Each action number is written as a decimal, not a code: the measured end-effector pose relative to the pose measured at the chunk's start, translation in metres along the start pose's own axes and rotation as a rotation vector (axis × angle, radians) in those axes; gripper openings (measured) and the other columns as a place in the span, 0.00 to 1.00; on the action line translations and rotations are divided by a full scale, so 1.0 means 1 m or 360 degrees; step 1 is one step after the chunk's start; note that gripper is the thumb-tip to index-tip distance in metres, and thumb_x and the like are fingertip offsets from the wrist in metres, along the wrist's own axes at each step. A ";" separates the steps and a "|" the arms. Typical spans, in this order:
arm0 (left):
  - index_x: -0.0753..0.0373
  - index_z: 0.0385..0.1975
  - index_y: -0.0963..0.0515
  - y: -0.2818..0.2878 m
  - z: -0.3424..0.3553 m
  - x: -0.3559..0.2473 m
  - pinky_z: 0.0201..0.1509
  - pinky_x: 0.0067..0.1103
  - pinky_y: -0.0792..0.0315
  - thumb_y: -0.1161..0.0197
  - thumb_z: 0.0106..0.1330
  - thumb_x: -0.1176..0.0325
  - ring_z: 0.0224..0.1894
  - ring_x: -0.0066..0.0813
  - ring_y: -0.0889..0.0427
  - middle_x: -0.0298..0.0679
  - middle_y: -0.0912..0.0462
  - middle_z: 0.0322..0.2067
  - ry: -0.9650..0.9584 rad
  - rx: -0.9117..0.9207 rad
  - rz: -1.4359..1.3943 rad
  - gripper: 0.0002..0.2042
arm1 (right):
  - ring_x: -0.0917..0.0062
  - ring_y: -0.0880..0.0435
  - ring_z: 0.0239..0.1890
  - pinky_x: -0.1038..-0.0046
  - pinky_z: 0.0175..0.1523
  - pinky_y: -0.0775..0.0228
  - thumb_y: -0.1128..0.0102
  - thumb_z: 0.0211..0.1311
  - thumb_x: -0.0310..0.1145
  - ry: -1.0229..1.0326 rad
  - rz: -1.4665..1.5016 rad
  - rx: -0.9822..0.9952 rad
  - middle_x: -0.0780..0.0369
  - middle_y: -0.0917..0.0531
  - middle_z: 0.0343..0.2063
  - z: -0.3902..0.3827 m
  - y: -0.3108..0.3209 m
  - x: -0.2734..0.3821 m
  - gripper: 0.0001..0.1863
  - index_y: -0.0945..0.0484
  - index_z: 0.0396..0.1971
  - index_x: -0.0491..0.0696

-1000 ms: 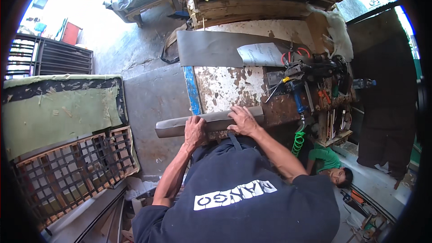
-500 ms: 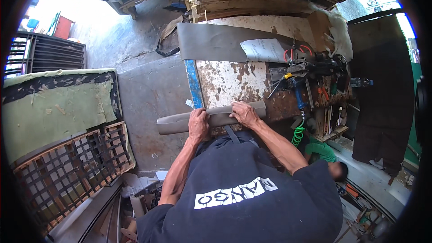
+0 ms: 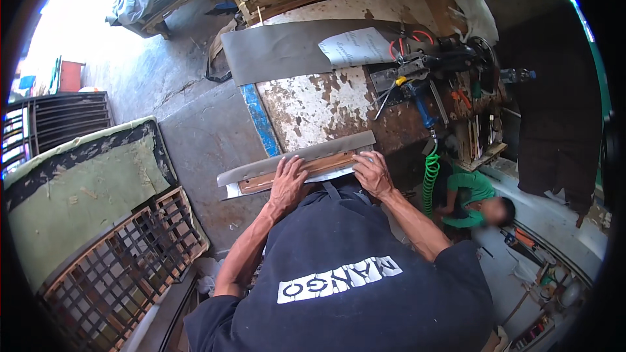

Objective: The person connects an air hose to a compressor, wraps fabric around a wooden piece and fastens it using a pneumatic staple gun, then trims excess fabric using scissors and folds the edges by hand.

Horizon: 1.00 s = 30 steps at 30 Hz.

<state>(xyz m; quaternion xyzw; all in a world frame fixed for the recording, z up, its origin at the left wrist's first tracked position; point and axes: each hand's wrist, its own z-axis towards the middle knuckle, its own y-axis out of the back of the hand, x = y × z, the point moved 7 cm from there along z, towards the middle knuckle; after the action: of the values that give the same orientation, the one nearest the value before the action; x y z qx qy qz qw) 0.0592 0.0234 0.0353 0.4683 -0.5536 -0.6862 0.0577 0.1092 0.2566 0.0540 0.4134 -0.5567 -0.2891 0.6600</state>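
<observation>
At the near edge of the worktable, a long wooden slat lies in a strip of grey-brown upholstery material. The covering folds over the slat's far edge, and a pale underside shows along the near edge. Left of its middle, my left hand grips the slat, fingers bent over the wood. My right hand holds it near the right end, with the fingertips at the bare wood. My thumbs are mostly hidden.
Farther back on the worktable lies a larger grey-brown sheet with white paper. Tools, including a blue-handled air tool with a green coiled hose, sit right. A person in green is low at right; a webbed frame stands left.
The covered slat has been turned, so bare wood and the pale underside now show. My right hand has shifted toward its right end. The view has also shifted.
</observation>
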 end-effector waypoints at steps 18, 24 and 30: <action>0.62 0.38 0.20 -0.045 0.108 -0.012 0.60 0.39 0.37 0.33 0.57 0.64 0.58 0.46 0.27 0.46 0.24 0.55 0.0256 -0.0182 -0.0294 0.12 | 0.62 0.22 0.54 0.58 0.61 0.32 0.38 0.58 0.30 0.0389 0.0090 -0.0175 0.57 0.19 0.50 0.081 -0.014 -0.033 0.10 0.21 0.40 0.46; 0.62 0.40 0.23 -0.053 0.114 0.002 0.52 0.37 0.36 0.34 0.56 0.67 0.45 0.43 0.24 0.43 0.20 0.33 0.0461 -0.0408 -0.0461 0.13 | 0.60 0.19 0.38 0.62 0.41 0.27 0.36 0.57 0.29 0.0151 0.0285 -0.0040 0.57 0.19 0.28 0.101 -0.026 -0.050 0.07 0.26 0.29 0.45; 0.60 0.37 0.24 -0.049 0.107 -0.004 0.53 0.35 0.37 0.33 0.55 0.70 0.44 0.42 0.24 0.40 0.20 0.33 0.0594 -0.0583 -0.0452 0.11 | 0.63 0.21 0.34 0.61 0.37 0.27 0.32 0.55 0.32 -0.0030 0.0276 0.0086 0.58 0.19 0.26 0.098 -0.041 -0.060 0.09 0.24 0.31 0.47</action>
<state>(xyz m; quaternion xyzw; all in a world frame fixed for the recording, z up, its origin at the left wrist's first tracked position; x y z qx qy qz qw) 0.0068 0.1199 -0.0079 0.6410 -0.3292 -0.6780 0.1454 0.0047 0.2647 -0.0077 0.3786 -0.6040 -0.2197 0.6660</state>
